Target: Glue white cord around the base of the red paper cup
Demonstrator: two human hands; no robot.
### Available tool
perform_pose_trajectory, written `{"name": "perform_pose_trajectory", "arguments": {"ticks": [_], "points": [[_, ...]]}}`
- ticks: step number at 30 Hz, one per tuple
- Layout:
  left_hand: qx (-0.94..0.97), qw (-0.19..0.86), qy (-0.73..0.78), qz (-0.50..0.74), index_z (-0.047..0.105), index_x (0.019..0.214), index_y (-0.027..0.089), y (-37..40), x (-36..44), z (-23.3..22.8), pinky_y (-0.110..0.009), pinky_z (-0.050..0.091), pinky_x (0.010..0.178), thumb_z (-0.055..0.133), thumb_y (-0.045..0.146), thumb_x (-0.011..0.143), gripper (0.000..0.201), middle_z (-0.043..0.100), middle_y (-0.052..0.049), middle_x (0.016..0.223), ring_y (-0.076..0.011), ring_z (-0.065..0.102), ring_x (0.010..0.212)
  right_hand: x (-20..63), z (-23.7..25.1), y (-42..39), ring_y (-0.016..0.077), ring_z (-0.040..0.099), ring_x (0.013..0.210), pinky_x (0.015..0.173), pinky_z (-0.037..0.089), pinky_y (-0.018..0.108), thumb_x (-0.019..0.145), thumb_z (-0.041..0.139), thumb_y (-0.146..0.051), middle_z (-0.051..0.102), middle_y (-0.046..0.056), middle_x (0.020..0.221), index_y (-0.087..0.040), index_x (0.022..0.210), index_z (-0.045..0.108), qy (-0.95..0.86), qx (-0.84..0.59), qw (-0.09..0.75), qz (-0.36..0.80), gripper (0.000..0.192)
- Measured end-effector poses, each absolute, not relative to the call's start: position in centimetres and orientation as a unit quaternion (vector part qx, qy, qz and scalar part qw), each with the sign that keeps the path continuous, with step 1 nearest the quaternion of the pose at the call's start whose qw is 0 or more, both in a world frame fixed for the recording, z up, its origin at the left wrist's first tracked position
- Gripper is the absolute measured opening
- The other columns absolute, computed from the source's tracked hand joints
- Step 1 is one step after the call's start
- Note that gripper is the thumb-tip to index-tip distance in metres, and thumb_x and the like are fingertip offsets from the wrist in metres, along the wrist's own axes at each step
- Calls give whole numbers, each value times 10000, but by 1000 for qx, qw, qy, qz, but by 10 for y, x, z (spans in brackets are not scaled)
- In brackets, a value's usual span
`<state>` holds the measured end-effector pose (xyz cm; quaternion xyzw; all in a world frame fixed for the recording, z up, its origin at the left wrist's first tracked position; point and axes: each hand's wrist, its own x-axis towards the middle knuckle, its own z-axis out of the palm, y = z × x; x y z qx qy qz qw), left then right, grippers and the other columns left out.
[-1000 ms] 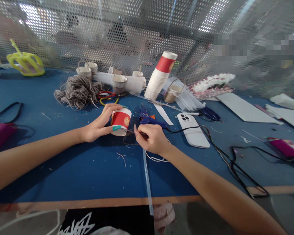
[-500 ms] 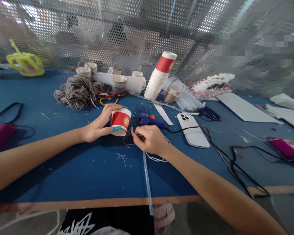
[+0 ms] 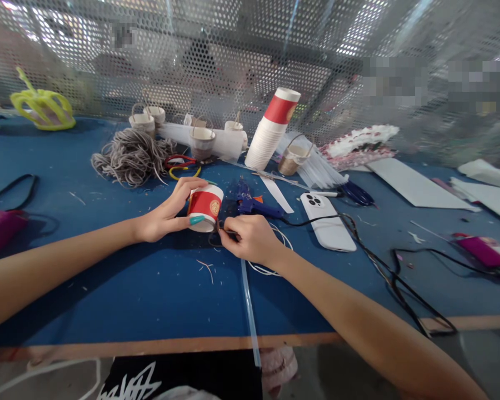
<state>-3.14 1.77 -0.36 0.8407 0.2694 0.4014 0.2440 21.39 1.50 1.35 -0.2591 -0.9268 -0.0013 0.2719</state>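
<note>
My left hand (image 3: 166,214) grips a short red-and-white paper cup (image 3: 205,206) standing upside down on the blue table (image 3: 150,289). My right hand (image 3: 252,239) pinches a thin brown cord (image 3: 216,240) right at the cup's lower edge; the cord loops on the table under my fingers. A blue glue gun (image 3: 254,205) lies just behind my right hand, its black cable running off to the right. A long clear glue stick (image 3: 248,311) lies toward the table's front edge.
A bundle of grey-brown cord (image 3: 129,155) lies at the back left. A stack of paper cups (image 3: 270,130) leans at the back, with several small cup baskets around it. A white phone (image 3: 327,219), scissors (image 3: 183,164) and black cables (image 3: 400,278) lie nearby. Perforated metal screen behind.
My right hand has slid left with the cord, from a little apart to right against the cup's lower edge. My left hand and the cup have stayed put.
</note>
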Motion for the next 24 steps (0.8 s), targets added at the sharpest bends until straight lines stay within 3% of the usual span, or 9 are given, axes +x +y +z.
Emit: {"name": "perform_pose_trajectory", "arguments": {"ticks": [5,11,15,17,20,24], "points": [[838,265,277,388,320,1444,250,17,-33,-2,-641,257,1185,452,613,893,673,341,-133,1409,-389,321,1375,210,16,11,105,449,493,505,261,251,860,495,-247,532,-10,528,-193,622,523,-920,-314,234,23,246],[826,240,329,390,325,1429,256,17,-28,-3,-654,313,1157,762,623,686,937,356,-150,1362,-393,363,1354,211,18,7,119,458,515,507,254,269,847,496,-270,547,5,557,-192,663,538,-919,-325,222,16,204],[805,224,360,415,394,1396,251,17,-25,-4,-646,359,1136,804,560,680,880,382,-135,1308,-366,413,1320,215,25,6,122,480,540,504,307,269,830,500,-304,583,19,616,-180,741,553,-929,-288,229,23,162],[800,226,353,431,423,1380,245,17,-25,-4,-639,373,1132,802,570,680,860,386,-132,1301,-361,415,1323,218,28,5,106,472,519,496,341,257,812,512,-279,572,-4,631,-166,857,563,-929,-267,250,57,131],[784,234,331,469,426,1380,266,15,-26,-4,-603,449,1092,827,587,630,909,377,-127,1312,-364,404,1337,221,30,3,70,425,457,457,370,217,804,530,-202,472,-74,613,-166,1047,528,-903,-241,318,160,246],[777,243,313,489,413,1379,288,13,-26,-2,-570,499,1062,856,599,562,980,355,-124,1325,-369,392,1349,220,26,2,58,398,466,435,391,185,831,545,-156,424,-88,645,-209,1158,515,-872,-189,370,257,333]]}}
